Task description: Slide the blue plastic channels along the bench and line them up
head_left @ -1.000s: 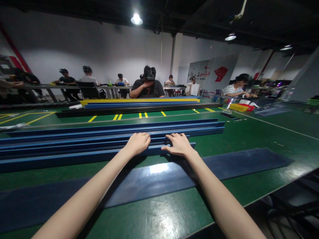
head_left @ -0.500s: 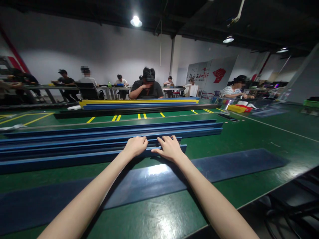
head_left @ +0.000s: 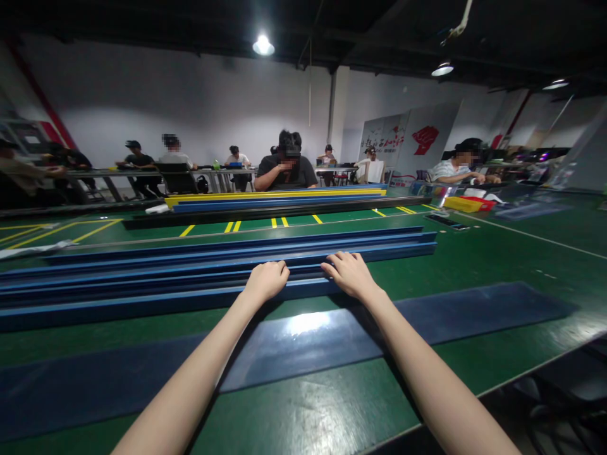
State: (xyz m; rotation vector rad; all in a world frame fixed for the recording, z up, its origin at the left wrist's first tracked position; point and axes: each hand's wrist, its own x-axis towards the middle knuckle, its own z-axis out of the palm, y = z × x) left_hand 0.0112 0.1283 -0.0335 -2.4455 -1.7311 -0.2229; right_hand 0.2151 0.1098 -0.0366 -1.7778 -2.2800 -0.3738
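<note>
A long blue U-shaped channel lies across the table in front of me. My left hand is closed over its walls, fingers curled over the far side. My right hand wraps around the same channel near its right end, thumb toward the left; palm and wrist hide that end. Just behind it, a second blue channel lies roughly parallel and reaches farther right. Between me and the channels, a flat dark-blue translucent strip rests on the table beneath my forearms.
Across the green table lie a black strip, a blue strip and a yellow strip. Yellow and red trays and a dark phone-like device are at the right. A person sits opposite.
My right hand has shifted right along the near channel toward its end, its fingers closer together. My left hand keeps its place on the channel. The whole view has shifted slightly.
</note>
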